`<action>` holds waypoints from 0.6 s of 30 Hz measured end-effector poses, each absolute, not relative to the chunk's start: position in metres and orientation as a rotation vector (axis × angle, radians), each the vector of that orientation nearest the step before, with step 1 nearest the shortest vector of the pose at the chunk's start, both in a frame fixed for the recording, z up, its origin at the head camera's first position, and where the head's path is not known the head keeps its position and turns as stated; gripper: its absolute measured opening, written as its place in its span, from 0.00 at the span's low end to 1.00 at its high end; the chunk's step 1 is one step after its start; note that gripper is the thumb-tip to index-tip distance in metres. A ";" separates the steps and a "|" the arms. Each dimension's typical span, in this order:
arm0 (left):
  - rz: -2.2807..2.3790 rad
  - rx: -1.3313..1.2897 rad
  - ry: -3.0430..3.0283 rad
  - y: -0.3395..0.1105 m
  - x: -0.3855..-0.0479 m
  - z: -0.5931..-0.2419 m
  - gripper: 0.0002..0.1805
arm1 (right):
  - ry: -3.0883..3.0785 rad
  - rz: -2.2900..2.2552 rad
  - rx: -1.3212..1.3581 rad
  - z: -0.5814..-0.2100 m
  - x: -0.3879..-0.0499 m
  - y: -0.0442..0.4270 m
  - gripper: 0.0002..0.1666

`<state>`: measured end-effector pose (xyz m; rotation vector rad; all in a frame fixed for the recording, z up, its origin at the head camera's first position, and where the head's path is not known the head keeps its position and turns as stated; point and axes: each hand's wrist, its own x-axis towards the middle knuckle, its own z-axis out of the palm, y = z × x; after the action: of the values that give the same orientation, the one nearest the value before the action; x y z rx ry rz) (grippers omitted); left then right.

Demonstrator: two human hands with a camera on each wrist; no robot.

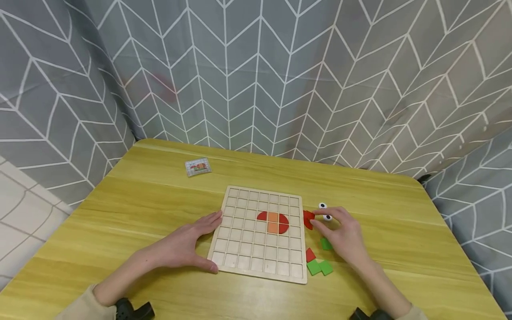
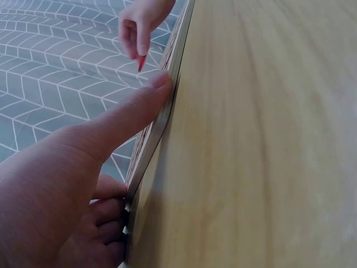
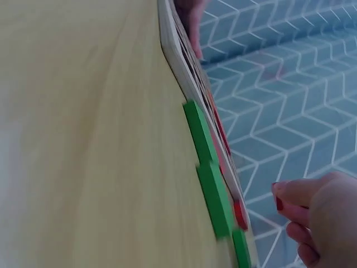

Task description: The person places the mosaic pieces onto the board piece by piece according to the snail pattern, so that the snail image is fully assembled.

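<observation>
The wooden grid board (image 1: pixel 254 252) lies on the table. My left hand (image 1: pixel 188 244) rests at its left edge, fingers extended and thumb at the near corner; in the left wrist view the thumb (image 2: pixel 131 117) touches the rim. On the grid sit orange squares (image 1: pixel 273 222) and red curved pieces (image 1: pixel 283 223). At the board's right edge, my right hand (image 1: pixel 345 233) pinches a red piece (image 3: pixel 279 203) between thumb and finger, seen in the right wrist view. Other red (image 1: pixel 310 254) and green pieces (image 1: pixel 314 267) lie beside the board's right edge.
Two round eye pieces (image 1: pixel 322 206) lie just behind my right hand. A small picture card (image 1: pixel 198 167) is at the back left of the yellow wooden table (image 1: pixel 152 200). Patterned grey curtains (image 1: pixel 240 80) hang behind the table and at its sides.
</observation>
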<state>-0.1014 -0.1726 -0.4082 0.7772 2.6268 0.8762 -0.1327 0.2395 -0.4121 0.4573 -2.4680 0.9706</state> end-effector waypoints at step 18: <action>0.882 0.785 2.630 -0.172 -0.104 -0.410 0.65 | -2.541 1.193 0.648 -0.401 -0.142 0.171 0.14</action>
<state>-0.1036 -0.1722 -0.4097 0.7846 2.6297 0.8824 -0.1420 0.1708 -0.4014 0.6483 -2.5413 1.1932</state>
